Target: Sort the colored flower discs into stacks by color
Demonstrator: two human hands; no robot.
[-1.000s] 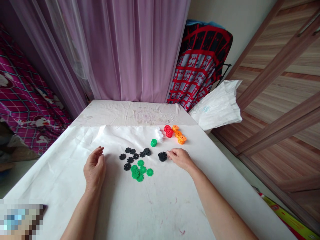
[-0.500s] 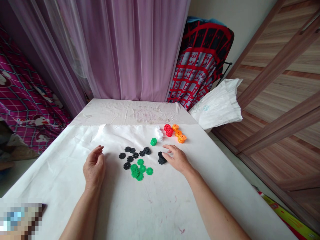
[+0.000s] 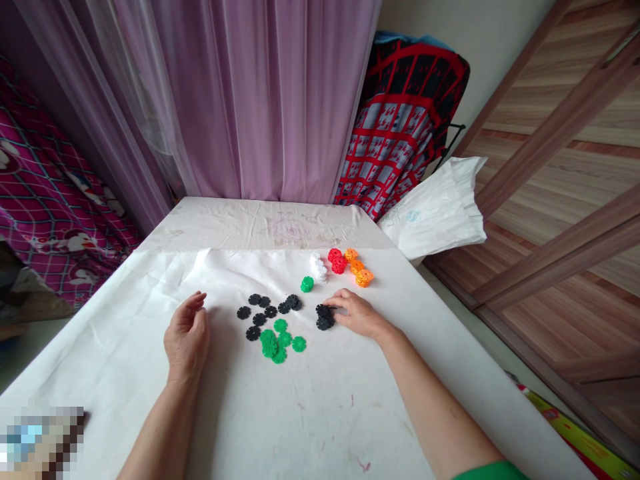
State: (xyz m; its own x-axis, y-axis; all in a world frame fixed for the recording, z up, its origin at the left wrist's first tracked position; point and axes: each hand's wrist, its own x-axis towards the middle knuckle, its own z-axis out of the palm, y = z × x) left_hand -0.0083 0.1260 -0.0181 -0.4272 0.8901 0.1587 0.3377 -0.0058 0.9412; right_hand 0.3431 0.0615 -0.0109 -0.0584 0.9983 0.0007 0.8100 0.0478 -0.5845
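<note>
My left hand point(image 3: 187, 335) rests on its side on the white cloth, fingers loosely bent and holding nothing. To its right lie several loose black notched plastic discs point(image 3: 259, 319) and a cluster of green discs point(image 3: 270, 343). My right hand point(image 3: 359, 313) is at the right edge of a small black disc pile point(image 3: 325, 319), its fingertips at the pile with thumb and fingers apart. Whether a disc is between them cannot be made out. A small green stack point(image 3: 307, 284) sits just beyond the black discs.
White discs point(image 3: 318, 268), red discs point(image 3: 337, 261) and orange discs point(image 3: 357, 268) are grouped farther back on the cloth-covered table point(image 3: 310, 420). A white bag point(image 3: 435, 213) stands off the table's right edge. A purple curtain point(image 3: 280, 100) hangs behind.
My right hand has shifted slightly right and its fingers have drawn from over the black pile to its right side. The left hand has hardly moved.
</note>
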